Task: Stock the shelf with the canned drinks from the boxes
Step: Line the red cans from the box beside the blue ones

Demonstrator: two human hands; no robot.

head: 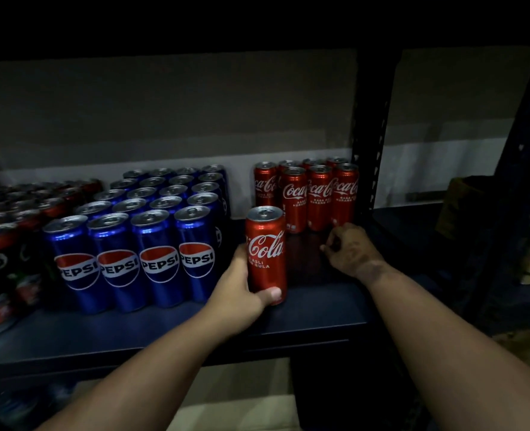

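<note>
Slim red Coca-Cola can [266, 255], upright at frame centre on dark shelf board [319, 309], grasped by left hand [241, 293]. Right hand [350, 250] lower right of red can cluster [307, 194], fingers curled, holding nothing visible. Blue Pepsi block [151, 237] left.

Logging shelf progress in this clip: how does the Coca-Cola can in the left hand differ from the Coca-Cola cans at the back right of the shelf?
The held Coca-Cola can is gripped by the left hand near the shelf front, alone; the back Coca-Cola group stands untouched in packed rows by the upright post. All are upright, red and slim.
</note>
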